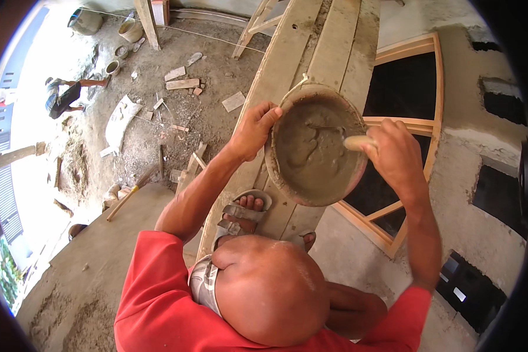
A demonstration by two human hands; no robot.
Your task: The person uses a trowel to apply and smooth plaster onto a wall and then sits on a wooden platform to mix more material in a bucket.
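My left hand [253, 126] grips the left rim of a round, mortar-caked bucket [287, 176] and holds it tilted toward me. The bucket holds wet grey mortar [314, 155]. My right hand [395, 157] is closed on the pale wooden handle of a trowel [358, 142], whose blade is sunk in the mortar and mostly hidden. Both hands hold the bucket at chest height, above the wooden planks [287, 56] where my sandalled feet [243, 211] stand.
A wooden window frame [435, 88] sits in the grey plastered wall [481, 193] to the right. Far below on the left lies dirt ground with scattered bricks [182, 84], buckets [130, 29] and a bending person [64, 97]. A concrete ledge [100, 252] runs lower left.
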